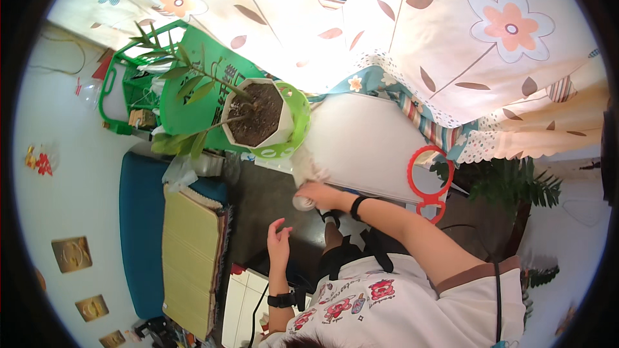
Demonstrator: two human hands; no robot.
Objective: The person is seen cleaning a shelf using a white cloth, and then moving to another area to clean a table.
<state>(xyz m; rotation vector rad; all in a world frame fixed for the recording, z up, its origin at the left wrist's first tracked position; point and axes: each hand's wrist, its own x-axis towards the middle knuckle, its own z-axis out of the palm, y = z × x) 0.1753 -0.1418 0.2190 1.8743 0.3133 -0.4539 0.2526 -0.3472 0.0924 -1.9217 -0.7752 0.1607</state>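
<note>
My right hand [314, 195] is closed round a pale, soft-looking cloth [309, 166] at the near left corner of a white-topped table [367, 135]. Part of the cloth lies over the table's edge, blurred by motion, and a rounded white end shows below my fist. My left hand [278, 235] hangs apart from it, lower and to the left, its fingers spread with nothing in them. Left of the tabletop stands a potted plant [258, 116] in a white octagonal pot, on a bright green base. A red-framed mirror [431, 171] is at the table's right end.
A flowered curtain [380, 32] hangs behind the table, its hem touching the top. At the left are a green plastic crate [129, 87] and a blue seat [140, 232] with a yellowish mat [193, 251]. A leafy plant [516, 183] fills the right side.
</note>
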